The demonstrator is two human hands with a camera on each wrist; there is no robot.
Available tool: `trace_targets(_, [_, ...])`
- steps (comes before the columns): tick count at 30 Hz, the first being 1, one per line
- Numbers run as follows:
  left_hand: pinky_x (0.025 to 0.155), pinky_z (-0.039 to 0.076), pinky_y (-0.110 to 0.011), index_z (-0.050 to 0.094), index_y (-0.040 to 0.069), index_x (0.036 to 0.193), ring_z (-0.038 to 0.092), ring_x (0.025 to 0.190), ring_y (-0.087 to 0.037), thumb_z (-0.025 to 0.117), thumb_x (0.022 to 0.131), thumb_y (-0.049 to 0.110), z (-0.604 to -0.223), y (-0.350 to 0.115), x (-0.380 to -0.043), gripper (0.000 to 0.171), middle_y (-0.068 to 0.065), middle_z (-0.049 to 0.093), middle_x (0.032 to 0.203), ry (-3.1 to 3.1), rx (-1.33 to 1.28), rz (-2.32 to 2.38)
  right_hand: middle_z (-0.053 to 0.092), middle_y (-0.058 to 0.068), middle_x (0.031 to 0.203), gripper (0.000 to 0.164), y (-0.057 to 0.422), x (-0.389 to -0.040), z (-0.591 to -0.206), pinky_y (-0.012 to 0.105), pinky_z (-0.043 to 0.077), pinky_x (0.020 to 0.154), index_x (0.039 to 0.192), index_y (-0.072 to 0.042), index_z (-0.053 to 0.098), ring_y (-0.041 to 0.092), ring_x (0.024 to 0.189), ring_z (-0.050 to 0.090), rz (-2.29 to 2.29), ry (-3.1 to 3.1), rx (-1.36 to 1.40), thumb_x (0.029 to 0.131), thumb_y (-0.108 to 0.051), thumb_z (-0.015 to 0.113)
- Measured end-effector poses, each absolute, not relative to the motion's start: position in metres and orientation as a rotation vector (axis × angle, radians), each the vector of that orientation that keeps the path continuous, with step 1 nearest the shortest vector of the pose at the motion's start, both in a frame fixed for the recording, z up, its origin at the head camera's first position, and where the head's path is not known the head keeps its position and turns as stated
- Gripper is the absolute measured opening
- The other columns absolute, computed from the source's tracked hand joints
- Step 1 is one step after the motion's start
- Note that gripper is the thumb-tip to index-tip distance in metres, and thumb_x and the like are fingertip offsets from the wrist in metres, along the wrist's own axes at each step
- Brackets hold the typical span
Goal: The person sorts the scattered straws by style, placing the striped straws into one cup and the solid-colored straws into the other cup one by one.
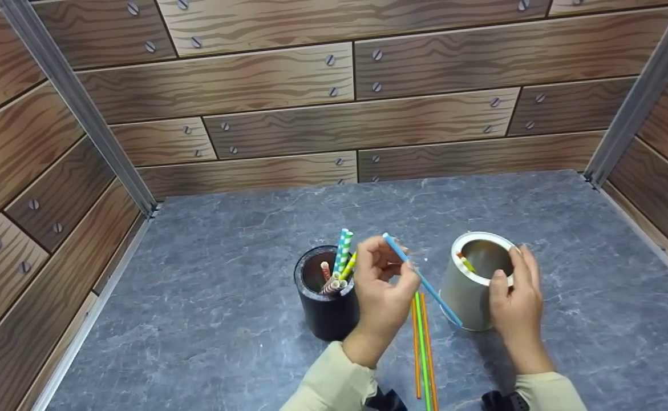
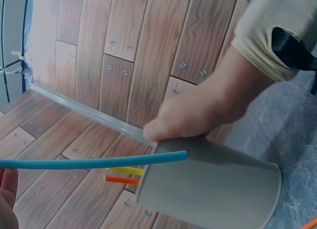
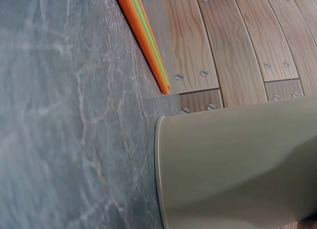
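Note:
Between thumb and fingers my left hand (image 1: 388,291) pinches a blue straw (image 1: 425,281), which slants down to the right in front of the light grey cup (image 1: 465,299). My right hand (image 1: 519,305) grips that cup at its right rim, thumb at the near side and fingers over the far edge. A yellow straw (image 2: 126,170) and an orange straw (image 2: 121,180) stick out of the cup's mouth in the left wrist view. Left of my left hand stands a black cup (image 1: 328,319) holding several striped paper straws (image 1: 342,251), partly hidden by the hand.
Orange and green straws (image 1: 423,354) lie side by side on the grey marbled table (image 1: 208,319) between the two cups. Wood-patterned panels (image 1: 288,74) with metal corner posts (image 1: 85,108) wall in the back and sides.

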State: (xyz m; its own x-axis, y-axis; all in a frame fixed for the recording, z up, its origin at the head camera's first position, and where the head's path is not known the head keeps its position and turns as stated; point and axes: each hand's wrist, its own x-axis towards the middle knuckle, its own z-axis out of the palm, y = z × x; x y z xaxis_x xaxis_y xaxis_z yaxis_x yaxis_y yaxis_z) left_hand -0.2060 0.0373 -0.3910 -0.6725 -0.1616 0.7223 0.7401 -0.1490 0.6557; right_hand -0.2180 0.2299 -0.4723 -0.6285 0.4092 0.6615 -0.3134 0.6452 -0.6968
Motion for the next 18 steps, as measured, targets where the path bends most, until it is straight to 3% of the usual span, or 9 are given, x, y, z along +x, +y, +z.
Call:
trace_targets(7, [0.061, 0.054, -0.028, 0.043, -0.002, 0.098, 0.057, 0.072, -0.024, 0.048, 0.071, -0.018, -0.3807, 0.0356, -0.2007, 0.032, -0.024, 0.053, 0.086, -1.404, -0.694, -1.907, 0.041, 0.030, 0.134, 0.046, 0.2300, -0.2178, -0.4727, 0.058, 0.030, 0.103, 0.124, 0.009, 0.051, 0.047, 0.125, 0.036, 1.044, -1.977, -0.064, 0.083, -0.011, 0.047])
trace_targets(11, [0.060, 0.054, -0.028, 0.041, -0.004, 0.097, 0.057, 0.073, -0.020, 0.048, 0.070, -0.020, -0.3804, 0.0366, -0.1990, 0.032, -0.025, 0.050, 0.086, -1.348, -0.729, -1.859, 0.040, 0.028, 0.137, 0.046, 0.2299, -0.2160, -0.4721, 0.059, 0.031, 0.101, 0.126, 0.008, 0.049, 0.046, 0.126, 0.036, 1.068, -1.998, -0.079, 0.084, -0.011, 0.047])
trace_targets(18, [0.062, 0.056, -0.034, 0.039, -0.007, 0.097, 0.060, 0.073, -0.025, 0.050, 0.072, -0.021, -0.3844, 0.0387, -0.2000, 0.031, -0.023, 0.049, 0.086, -1.281, -0.784, -1.811, 0.039, 0.028, 0.138, 0.046, 0.2300, -0.2164, -0.4711, 0.060, 0.031, 0.101, 0.127, 0.008, 0.049, 0.046, 0.126, 0.035, 1.079, -2.014, -0.087, 0.084, -0.010, 0.047])
